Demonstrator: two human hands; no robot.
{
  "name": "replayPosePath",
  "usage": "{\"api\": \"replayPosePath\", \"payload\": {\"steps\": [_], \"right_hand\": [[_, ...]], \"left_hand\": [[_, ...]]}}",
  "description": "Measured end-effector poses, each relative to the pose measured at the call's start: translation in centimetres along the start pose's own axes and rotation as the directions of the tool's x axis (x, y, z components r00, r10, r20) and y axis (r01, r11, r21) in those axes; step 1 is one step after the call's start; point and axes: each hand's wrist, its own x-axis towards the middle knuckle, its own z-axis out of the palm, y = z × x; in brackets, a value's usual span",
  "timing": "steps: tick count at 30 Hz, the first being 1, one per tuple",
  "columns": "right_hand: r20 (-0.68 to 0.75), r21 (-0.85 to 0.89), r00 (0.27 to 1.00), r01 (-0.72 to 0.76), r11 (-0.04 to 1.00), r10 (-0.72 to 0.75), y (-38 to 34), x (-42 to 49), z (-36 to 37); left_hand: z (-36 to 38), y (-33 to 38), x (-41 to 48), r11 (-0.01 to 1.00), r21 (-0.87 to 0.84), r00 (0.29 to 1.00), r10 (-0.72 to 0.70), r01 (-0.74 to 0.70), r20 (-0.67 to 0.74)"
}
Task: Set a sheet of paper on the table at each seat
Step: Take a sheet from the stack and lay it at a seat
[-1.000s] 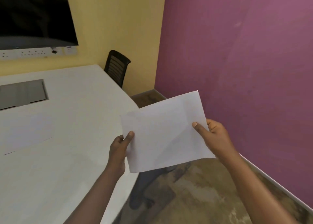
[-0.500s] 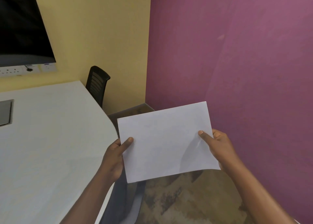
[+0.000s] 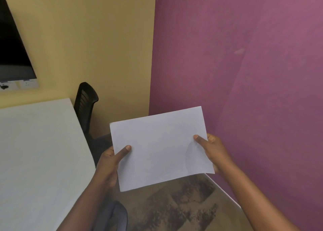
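A blank white sheet of paper (image 3: pixel 160 147) is held in the air in front of me, over the floor and to the right of the white table (image 3: pixel 40 152). My left hand (image 3: pixel 110 162) grips its left edge with the thumb on top. My right hand (image 3: pixel 213 150) grips its right edge the same way. The sheet is roughly level and tilted slightly counter-clockwise. A black chair (image 3: pixel 85 105) stands at the table's far right corner. The back of another chair (image 3: pixel 113 215) shows just below my left forearm.
A purple wall (image 3: pixel 244 73) runs close along the right, a yellow wall (image 3: pixel 96 38) at the back. A dark screen (image 3: pixel 12 47) hangs at the upper left above a socket strip (image 3: pixel 17 85). Patterned brown floor (image 3: pixel 174 204) lies between table and purple wall.
The view has swung to the right: the table, screen and far chair slid left in the picture. Both hands kept hold of the sheet, which now sits a bit higher and flatter.
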Motion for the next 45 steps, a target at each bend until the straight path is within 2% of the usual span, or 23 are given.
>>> {"api": "replayPosePath", "payload": {"steps": [12, 18, 24, 30, 36, 41, 45], "right_hand": [[0.288, 0.021, 0.958, -0.022, 1.0, 0.015, 0.1, 25.1, 9.3], [0.45, -0.043, 0.893, 0.001, 0.999, 0.018, -1.7, 35.3, 15.6], [0.601, -0.127, 0.799, 0.103, 0.987, -0.006, -2.3, 42.6, 24.1], [0.717, -0.187, 0.697, 0.198, 0.962, -0.004, -3.1, 47.8, 36.5], [0.799, -0.199, 0.601, 0.263, 0.944, 0.001, -5.8, 53.1, 54.5], [0.818, -0.266, 0.569, 0.236, 0.935, 0.088, -5.4, 57.7, 71.2], [0.793, -0.353, 0.574, 0.155, 0.923, 0.206, -2.1, 60.7, 81.4]], "left_hand": [[0.6, 0.3, 19.3, 0.997, 0.052, 0.953, 0.062, -0.049, -0.295], [-0.4, 1.0, 26.8, 0.998, 0.021, 0.888, 0.061, -0.058, -0.456], [-4.9, 1.8, 32.7, 0.998, 0.011, 0.818, 0.06, -0.065, -0.572], [-14.7, 2.7, 39.5, 0.996, 0.086, 0.73, 0.077, -0.025, -0.679], [-28.5, 6.9, 49.3, 0.984, 0.178, 0.605, 0.126, 0.026, -0.786], [-41.0, 9.3, 58.9, 0.968, 0.218, 0.523, 0.123, 0.125, -0.844], [-48.7, 8.7, 66.0, 0.954, 0.218, 0.496, 0.089, 0.207, -0.863]]}}
